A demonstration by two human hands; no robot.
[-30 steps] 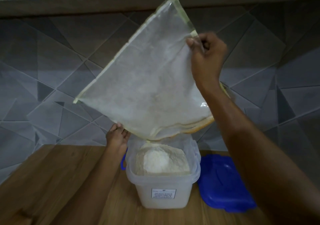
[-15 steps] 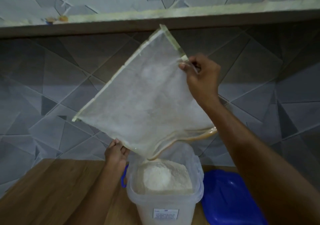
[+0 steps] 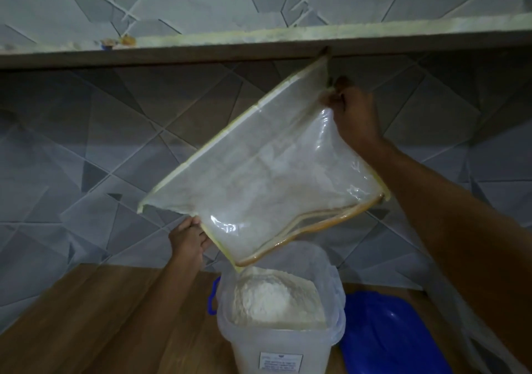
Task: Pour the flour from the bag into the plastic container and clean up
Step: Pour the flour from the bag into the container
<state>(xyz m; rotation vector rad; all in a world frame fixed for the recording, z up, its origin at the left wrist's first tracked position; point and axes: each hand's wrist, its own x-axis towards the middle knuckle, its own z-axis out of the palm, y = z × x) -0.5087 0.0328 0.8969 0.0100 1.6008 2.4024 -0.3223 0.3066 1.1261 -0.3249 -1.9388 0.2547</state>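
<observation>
Two hands (image 3: 352, 114) tilting seemingly empty bag (image 3: 267, 178)

Right hand (image 3: 352, 114) has tipped the bag (image 3: 267, 172) flatter.

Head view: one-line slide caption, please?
Both hands tip a clear plastic zip bag over a flour-heaped translucent plastic container, blue lid beside it on the wooden counter.

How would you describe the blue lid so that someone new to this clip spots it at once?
Start at the wooden counter below the tiled wall. On it stands a clear tub heaped with flour, and the lid lies flat just right of that tub, under the right forearm. It is the only large solid-blue thing; the tub's small blue handle is on the opposite side.
</observation>
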